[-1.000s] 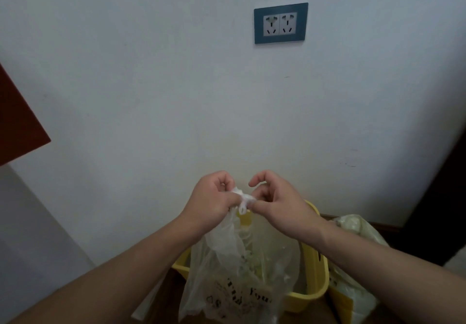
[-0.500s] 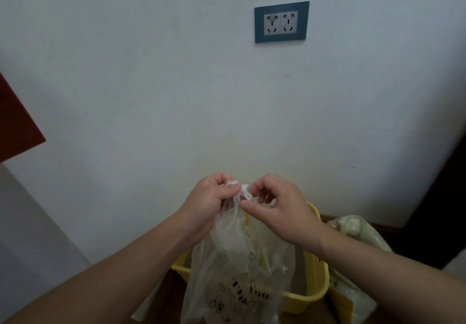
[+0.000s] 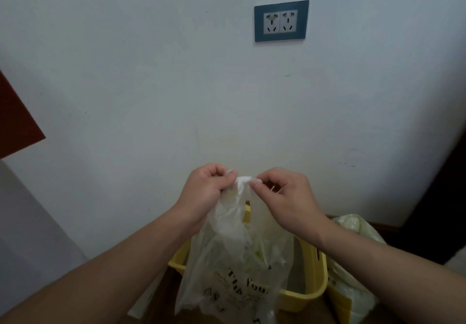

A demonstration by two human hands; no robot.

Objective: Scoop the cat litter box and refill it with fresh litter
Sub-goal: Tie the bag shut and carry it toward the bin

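Note:
A translucent plastic bag (image 3: 237, 268) with black print hangs in front of me, holding pale contents. My left hand (image 3: 206, 192) and my right hand (image 3: 285, 195) both pinch the bag's twisted handles at the top, fingertips almost touching at a small white knot. Behind and below the bag stands a yellow litter box (image 3: 310, 291) against the wall; the bag hides most of its inside.
A pale bag with a yellow lower part (image 3: 353, 268) leans to the right of the yellow box. A white sheet (image 3: 146, 301) lies on the dark wooden floor at left. A blue-framed socket (image 3: 281, 21) is on the wall; a red-brown panel (image 3: 17, 124) juts in at left.
Both hands have kept working the bag's handles at the top; the fingers have shifted and the knot now sits tight between the fingertips. The bag has stayed hanging in the same place.

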